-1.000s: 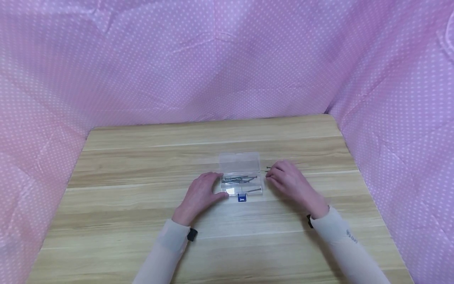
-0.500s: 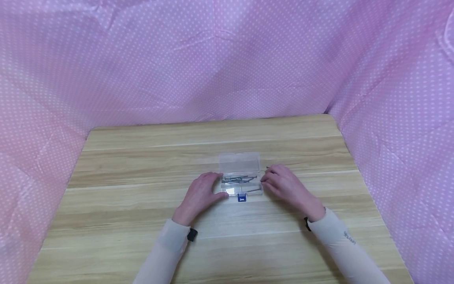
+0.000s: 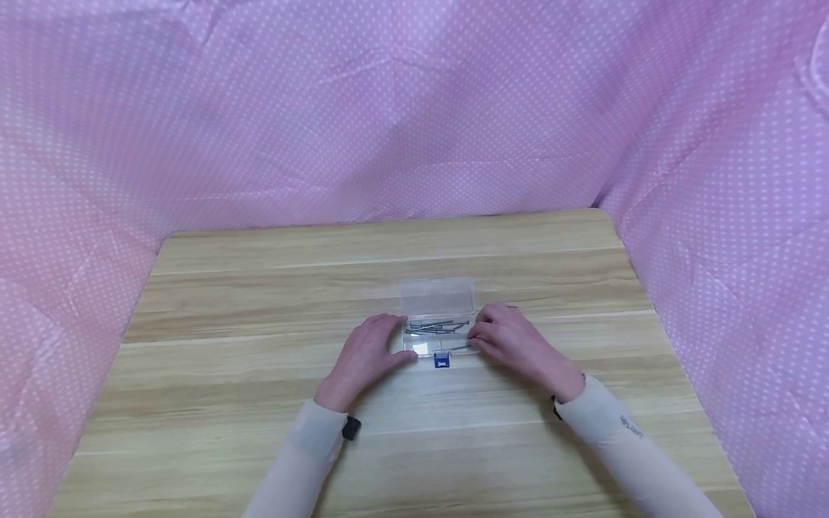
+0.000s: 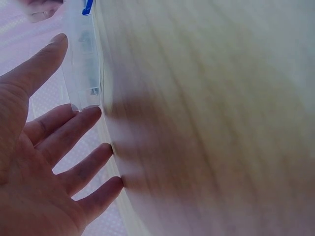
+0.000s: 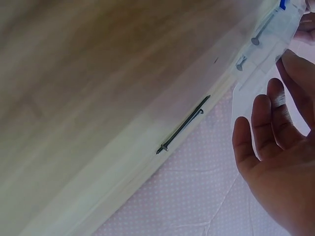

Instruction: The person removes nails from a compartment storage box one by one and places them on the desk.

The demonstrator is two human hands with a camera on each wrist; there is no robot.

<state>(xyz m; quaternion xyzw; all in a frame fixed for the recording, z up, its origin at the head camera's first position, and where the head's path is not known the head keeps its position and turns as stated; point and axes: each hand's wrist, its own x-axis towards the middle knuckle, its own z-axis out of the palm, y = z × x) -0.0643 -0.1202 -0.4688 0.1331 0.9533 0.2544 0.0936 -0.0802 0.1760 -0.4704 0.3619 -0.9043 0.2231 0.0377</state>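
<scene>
A clear plastic box [image 3: 437, 296] lies with its lid folded back and a blue latch [image 3: 442, 360] at the front. Several metal nails [image 3: 435, 328] lie in its back compartment; a single nail [image 3: 460, 348] lies at front right. My left hand [image 3: 365, 352] holds the box's left end, thumb at the front corner and fingertips at the back. Over its right end, my right hand [image 3: 514, 344] has thumb and forefinger together, pinching a nail mostly hidden by the fingers. In the right wrist view, that hand's other fingers [image 5: 263, 115] are loosely bent.
Two loose nails [image 5: 182, 125] lie side by side on the wooden table [image 3: 272, 288], mostly hidden behind my right hand in the head view. Pink dotted cloth [image 3: 388, 129] hangs behind the table and along both sides.
My right hand has moved left and slightly toward me, from beside the box to over its right end. My left hand and the box stay in place.
</scene>
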